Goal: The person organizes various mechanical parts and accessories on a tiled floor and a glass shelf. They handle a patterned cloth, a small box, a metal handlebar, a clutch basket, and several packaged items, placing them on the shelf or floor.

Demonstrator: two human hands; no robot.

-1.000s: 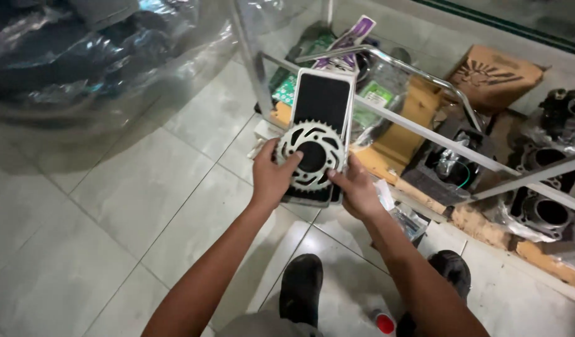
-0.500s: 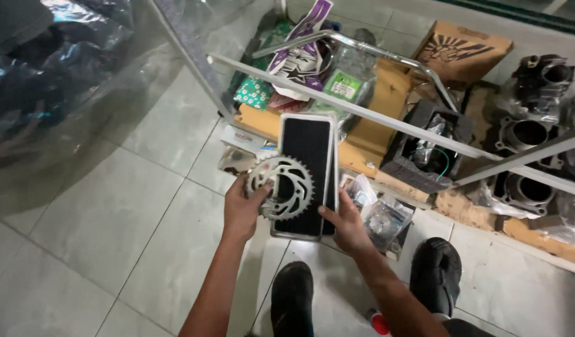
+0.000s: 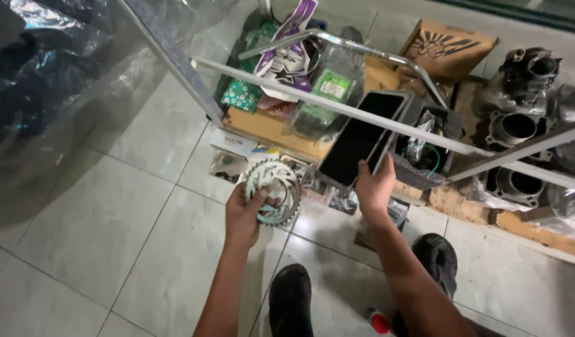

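Observation:
My left hand (image 3: 244,214) grips a round silver toothed sprocket (image 3: 274,189) by its lower edge, held over the tiled floor. My right hand (image 3: 375,187) holds a flat black rectangular box (image 3: 362,134) by its lower end, tilted up toward the bottom shelf of a metal rack. The two things are now apart, the sprocket to the left of the box.
A metal rack (image 3: 337,106) with white rails crosses the view. On its bottom level lie packets (image 3: 330,87), a brown cardboard box (image 3: 447,47), wooden boards and engine cylinders (image 3: 515,128). A large clear plastic-wrapped bundle (image 3: 56,81) fills the left. My black shoes (image 3: 290,299) stand below.
The sprocket lay against the black box, both hands on the pair. Now my left hand has the sprocket alone, and my right hand has moved the box up and right toward the shelf.

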